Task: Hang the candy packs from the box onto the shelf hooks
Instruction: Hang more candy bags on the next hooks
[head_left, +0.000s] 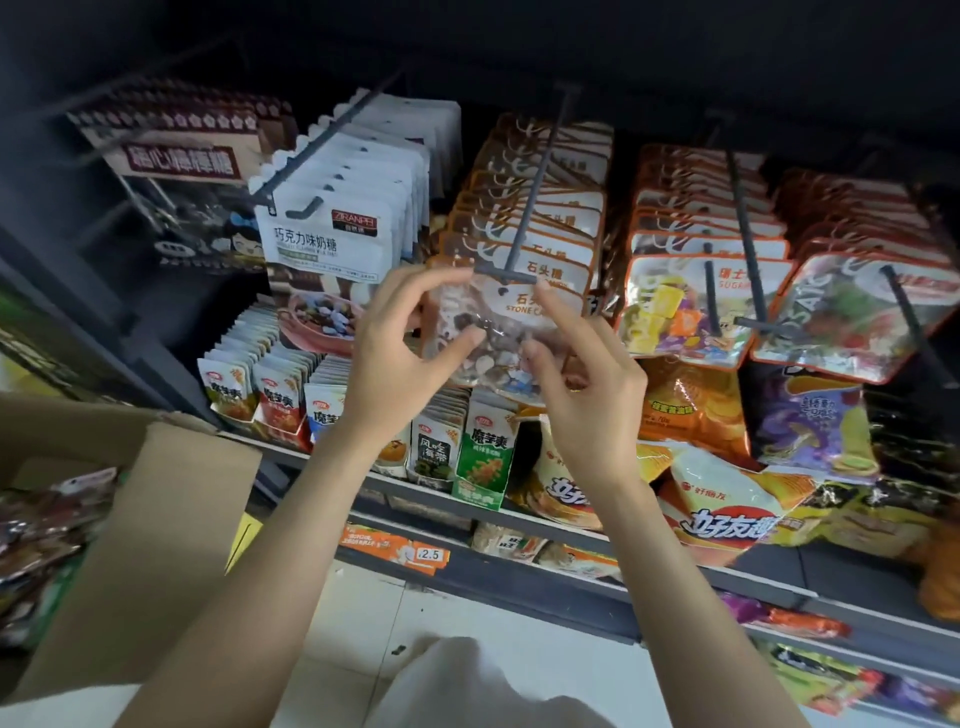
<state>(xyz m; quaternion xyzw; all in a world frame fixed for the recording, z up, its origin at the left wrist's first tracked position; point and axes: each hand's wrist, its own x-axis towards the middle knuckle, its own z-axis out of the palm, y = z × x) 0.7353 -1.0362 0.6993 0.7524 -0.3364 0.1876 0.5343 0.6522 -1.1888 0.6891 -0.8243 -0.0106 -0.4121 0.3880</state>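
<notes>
At the lower left of the frame sits an open brown cardboard box (171, 519) holding more packs. At centre, the left hand (395, 358) and right hand (587, 384) pinch a clear stone-candy pack (493, 338) between curled fingers, its top hole at the tip of the grey metal shelf hook (524, 208).

Clear candy pack (498, 332) with white label, brown and grey pebbles inside (orange-edged packs (524, 208) at twelve o'clock); white packs (332, 234) at ten; tan cardboard box (156, 519) at eight.
</notes>
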